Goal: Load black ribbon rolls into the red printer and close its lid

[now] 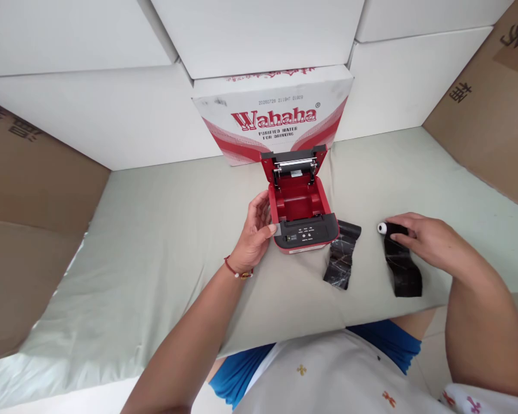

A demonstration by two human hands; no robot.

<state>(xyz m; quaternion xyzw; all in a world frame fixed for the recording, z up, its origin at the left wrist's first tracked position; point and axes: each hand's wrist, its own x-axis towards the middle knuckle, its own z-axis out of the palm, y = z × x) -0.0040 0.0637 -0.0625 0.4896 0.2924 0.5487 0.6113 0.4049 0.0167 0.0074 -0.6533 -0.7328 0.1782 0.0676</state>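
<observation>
A small red printer (300,202) stands on the pale green cloth with its lid tilted open, its paper bay bare. My left hand (255,231) grips the printer's left side, thumb on the grey front panel. To the right, my right hand (427,238) rests its fingers on a roll of black film with a white core (382,228); its loose end (402,270) trails toward me. A second strip of black film (343,256) lies between the printer and that roll, touching neither hand.
A red-and-white Wahaha water carton (276,112) stands right behind the printer, among stacked white boxes (112,115). Brown cardboard boxes flank the left (30,230) and right (487,109). The cloth-covered table edge (285,336) runs just in front of my lap.
</observation>
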